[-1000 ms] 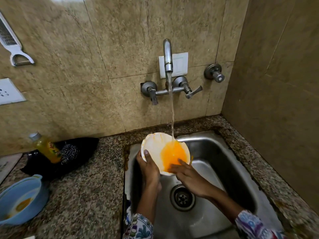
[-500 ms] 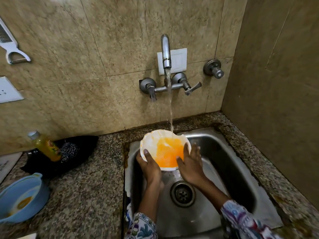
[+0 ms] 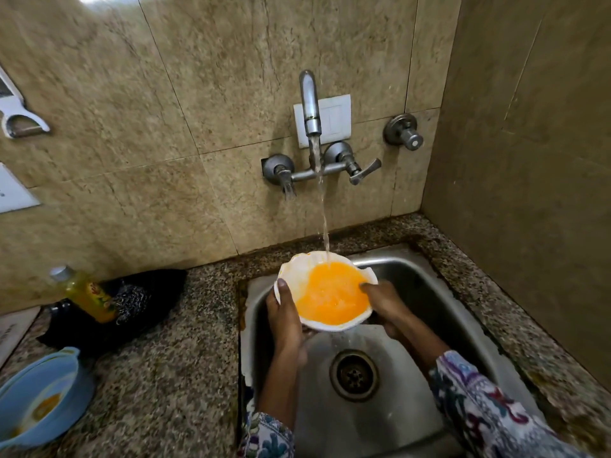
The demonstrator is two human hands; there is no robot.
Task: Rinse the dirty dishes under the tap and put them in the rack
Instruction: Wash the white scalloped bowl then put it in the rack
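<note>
Granite counter (image 3: 158, 375) holds blue bowl (image 3: 39, 401) (orange-smeared), bottle (image 3: 87, 294), dark cloth (image 3: 139, 305).

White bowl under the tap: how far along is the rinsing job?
Done: nothing visibly; no rack is in view. In hand: the left hand and right hand hold the white bowl under the running tap, orange water still pooled inside. Left: the blue bowl on the counter, still orange-stained.

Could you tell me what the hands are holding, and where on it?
Both hold the white bowl by its rim: left hand left side, right hand right side.
</note>
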